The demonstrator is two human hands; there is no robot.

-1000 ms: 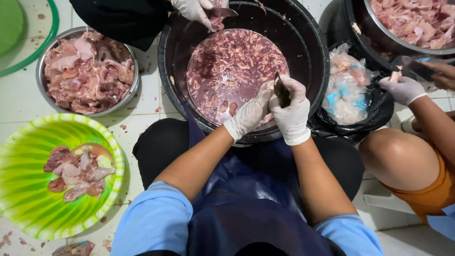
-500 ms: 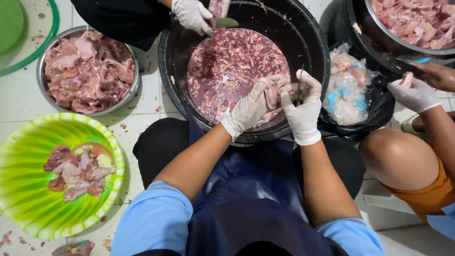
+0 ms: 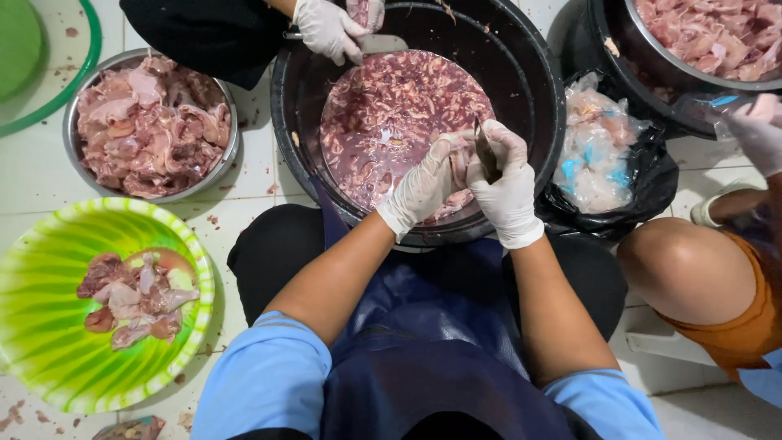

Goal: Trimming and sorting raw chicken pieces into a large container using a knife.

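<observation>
Head view looks straight down, and much is cut off: a co-worker's gloved hand [image 3: 327, 29] at the top edge grips a knife whose blade is only partly seen, and another gloved hand [image 3: 759, 130] at the right is cropped and blurred. The left hand [image 3: 425, 186], in a thin cream glove, is pinched shut on a piece of raw meat [image 3: 461, 160] just over the near rim of the black tub [image 3: 538, 90]. The right hand [image 3: 507, 189] is clenched around a small knife [image 3: 485, 150], blade against that meat; the handle is hidden in the fist. Compared with half a second ago, both hands sit closer together and the knife has come upright. Wet, glistening offal fills the steel bowl [image 3: 73, 130]; a few pieces lie in the ribbed green plastic bowl [image 3: 49, 277]. A crumpled black bag [image 3: 652, 183] holds clear wrappers.
</observation>
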